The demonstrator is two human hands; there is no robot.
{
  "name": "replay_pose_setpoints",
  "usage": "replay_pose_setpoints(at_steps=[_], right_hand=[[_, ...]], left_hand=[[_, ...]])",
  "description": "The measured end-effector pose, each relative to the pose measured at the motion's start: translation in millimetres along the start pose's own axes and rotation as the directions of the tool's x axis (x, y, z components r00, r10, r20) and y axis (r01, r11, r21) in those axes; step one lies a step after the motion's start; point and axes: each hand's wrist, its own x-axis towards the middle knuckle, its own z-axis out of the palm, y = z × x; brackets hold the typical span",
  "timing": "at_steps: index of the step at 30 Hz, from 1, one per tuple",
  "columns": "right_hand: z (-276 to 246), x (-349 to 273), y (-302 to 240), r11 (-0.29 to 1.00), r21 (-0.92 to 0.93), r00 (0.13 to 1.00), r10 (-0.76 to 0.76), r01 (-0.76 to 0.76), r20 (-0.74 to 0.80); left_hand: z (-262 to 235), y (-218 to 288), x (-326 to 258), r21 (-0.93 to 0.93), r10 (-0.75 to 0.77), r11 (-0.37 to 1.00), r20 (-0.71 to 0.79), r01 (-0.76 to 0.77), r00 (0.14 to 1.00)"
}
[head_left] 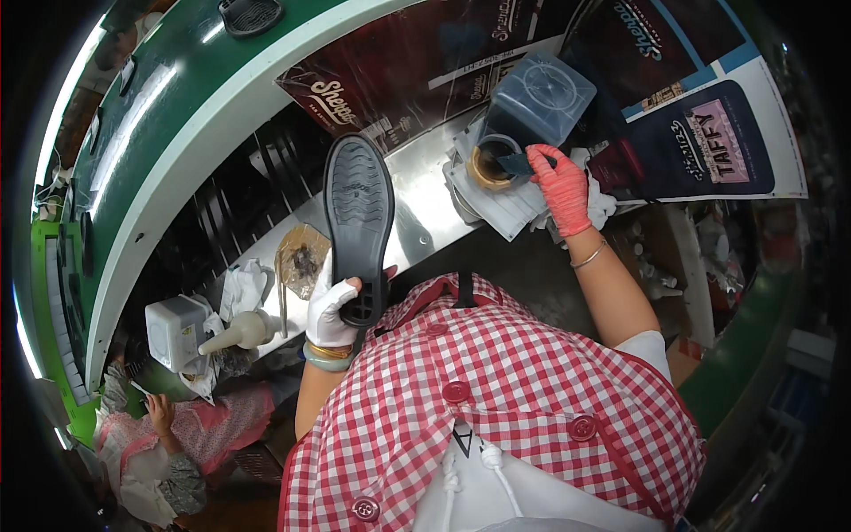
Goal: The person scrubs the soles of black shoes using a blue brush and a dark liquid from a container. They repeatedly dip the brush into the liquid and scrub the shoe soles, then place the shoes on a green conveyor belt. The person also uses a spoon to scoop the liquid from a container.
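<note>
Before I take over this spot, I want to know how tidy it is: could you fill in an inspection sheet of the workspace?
Surface: shiny metal bench, partly covered.
Work items: black sole; dark flat tool at an amber-stained cup.
Clutter: crumpled white material, nozzle bottle, brown-stained disc, clear plastic container.
Hands: left hand, white-gloved, grips the sole; right hand, coral-gloved, holds the tool.
Cables: nothing seen for certain.
Surroundings: curved green surface bearing another sole; another person at lower left.
</note>
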Motion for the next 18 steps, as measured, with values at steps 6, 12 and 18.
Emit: replay_pose_setpoints(at_steps=[6, 12, 18], right_hand=[[5.7, 3.9, 15.7, 0.998, -0.055, 0.999, 0.01, -0.008, 0.039], [8.6, 2.1, 14.8, 0.999, -0.005, 0.998, 0.048, -0.048, 0.032], [10.3, 0.1, 7.0, 0.994, 0.087, 0.998, 0.059, -0.061, 0.018]], left_hand=[[1.4, -23.8, 15.5, -0.088, -0.142, 0.985, 0.089, 0.15, 0.986], [-23.1, -39.4, 28.6, -0.262, -0.242, 0.934, 0.035, 0.243, 0.97], [-28.9, -48.1, 32.0, -0.126, -0.194, 0.974, -0.022, 0.19, 0.981]])
